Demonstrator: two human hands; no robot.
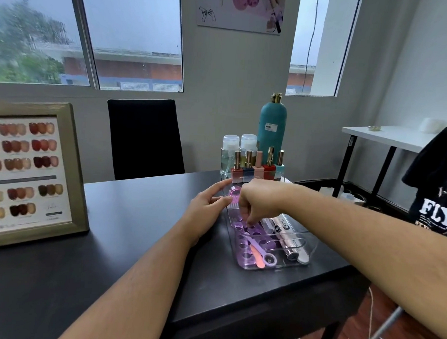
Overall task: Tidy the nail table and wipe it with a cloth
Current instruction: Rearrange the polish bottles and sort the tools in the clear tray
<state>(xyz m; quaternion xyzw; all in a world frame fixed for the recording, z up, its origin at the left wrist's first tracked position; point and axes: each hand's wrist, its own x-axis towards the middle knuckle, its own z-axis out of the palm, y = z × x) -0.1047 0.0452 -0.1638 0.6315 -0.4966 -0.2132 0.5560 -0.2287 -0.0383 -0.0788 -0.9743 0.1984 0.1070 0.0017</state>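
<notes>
Head view. The left hand [207, 204] rests against the left wall of a clear plastic organizer tray [308, 246] at the right of the black surface [127, 242], fingers spread and open, thumb on the rim, holding nothing. The right hand [260, 200] reaches down into the tray with its fingertips pinched over a purple toe separator [242, 238]; its grip appears closed on that item, though the fingers hide the contact.

A pink nail brush [234, 196] is half hidden between the two hands. A lilac tool [263, 253], an orange stick [257, 256], a nail file [299, 249] and a tube printed with letters [281, 227] lie in the tray, partly blurred by its walls.

Behind the tray stand nail polish bottles [253, 165], two clear pump bottles [229, 150] and a teal bottle [273, 125].

A framed colour chart [30, 171], cut off at left, leans on the surface. A black chair [144, 137] stands beyond it under rain-streaked windows [131, 37]. A white side table [387, 136] sits at right.
</notes>
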